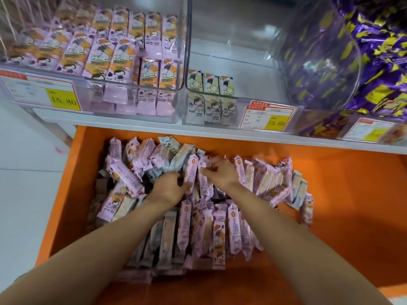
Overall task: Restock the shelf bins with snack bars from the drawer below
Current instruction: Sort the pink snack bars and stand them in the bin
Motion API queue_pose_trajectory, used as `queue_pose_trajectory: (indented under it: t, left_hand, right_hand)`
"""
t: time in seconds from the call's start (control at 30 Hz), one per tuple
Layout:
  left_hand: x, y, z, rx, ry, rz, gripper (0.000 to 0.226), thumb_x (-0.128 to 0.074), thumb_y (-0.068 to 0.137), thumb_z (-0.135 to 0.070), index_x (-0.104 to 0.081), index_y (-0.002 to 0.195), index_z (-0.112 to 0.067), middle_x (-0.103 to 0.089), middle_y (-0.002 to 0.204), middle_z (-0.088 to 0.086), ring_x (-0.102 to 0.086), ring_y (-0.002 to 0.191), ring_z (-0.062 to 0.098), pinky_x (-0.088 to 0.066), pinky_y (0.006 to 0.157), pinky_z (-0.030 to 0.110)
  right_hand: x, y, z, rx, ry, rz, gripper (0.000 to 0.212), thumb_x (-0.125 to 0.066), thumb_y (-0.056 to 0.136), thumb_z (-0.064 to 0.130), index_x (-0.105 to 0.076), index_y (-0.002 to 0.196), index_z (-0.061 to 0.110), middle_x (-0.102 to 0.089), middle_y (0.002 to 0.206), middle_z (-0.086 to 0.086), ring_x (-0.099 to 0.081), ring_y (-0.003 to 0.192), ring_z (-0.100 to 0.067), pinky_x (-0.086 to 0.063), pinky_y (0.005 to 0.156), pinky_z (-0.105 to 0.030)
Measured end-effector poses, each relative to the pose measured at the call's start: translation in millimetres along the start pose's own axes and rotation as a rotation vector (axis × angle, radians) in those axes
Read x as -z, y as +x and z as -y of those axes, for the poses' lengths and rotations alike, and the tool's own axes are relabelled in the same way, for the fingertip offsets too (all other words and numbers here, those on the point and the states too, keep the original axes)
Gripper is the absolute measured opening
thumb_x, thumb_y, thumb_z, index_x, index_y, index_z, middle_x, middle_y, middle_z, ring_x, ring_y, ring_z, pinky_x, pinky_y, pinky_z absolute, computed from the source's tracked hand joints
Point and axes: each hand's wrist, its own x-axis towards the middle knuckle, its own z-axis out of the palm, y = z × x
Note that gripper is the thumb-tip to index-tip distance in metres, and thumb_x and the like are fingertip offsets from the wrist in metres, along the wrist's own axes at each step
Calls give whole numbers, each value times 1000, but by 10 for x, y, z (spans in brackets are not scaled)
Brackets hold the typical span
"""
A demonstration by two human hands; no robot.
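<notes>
Left hand [169,190], right hand [222,172], gripping snack bars [191,172]

Glossy film-wrapped snack bars [233,230]; clear plastic bins [242,62]; smooth orange drawer [352,205].

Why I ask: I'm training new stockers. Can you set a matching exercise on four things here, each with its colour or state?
Things: 1 drawer; 2 left bin; 3 middle bin; 4 right bin.
States: A holds purple and yellow wrappers; B orange; C nearly full of pink bars; D only a few cream bars.
Pairs: 1-B, 2-C, 3-D, 4-A.
</notes>
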Motion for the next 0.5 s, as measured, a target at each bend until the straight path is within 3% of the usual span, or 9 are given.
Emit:
queue_pose_trajectory:
  t: [0.1,0.2,0.27,0.4,0.5]
  left_hand:
    - [8,-25,-17,34,-183,-9,32,-67,89,-40,-65,90,-7,-65,83,8,-60,75,22,-42,64,31]
    - [107,-79,-44,106,-390,-12,29,-74,84,-26,-56,101,-11,-65,86,9,-62,72,21,-46,64,31]
    - [186,-143,-61,153,-565,36,37,-76,83,-14,-48,107,-10,-60,95,11,-58,72,19,-45,61,28]
    - [328,-307,-90,162,-828,155,53,-77,79,-4,-49,124,-7,-56,123,7,-54,113,25,-43,97,34]
    - [440,-492,-172,90,-919,205,55,-69,85,4,-43,129,-15,-53,125,-1,-50,114,20,-37,99,27]
  right_hand:
    - [72,-74,14,50,188,73,36,-70,89,25,-62,119,6,-66,110,-6,-60,103,-17,-40,81,-18]
    - [185,-145,34,54,347,107,36,-68,91,20,-60,123,7,-62,117,-7,-55,107,-14,-43,95,-26]
    - [268,-211,67,41,477,129,39,-65,93,19,-57,129,8,-60,119,-7,-55,109,-17,-49,93,-30]
    - [411,-392,170,75,666,191,32,-57,97,17,-55,125,2,-59,121,-15,-58,105,-22,-53,91,-36]
    - [480,-548,242,120,778,246,35,-52,99,9,-50,128,-9,-55,112,-19,-55,104,-29,-53,90,-38]
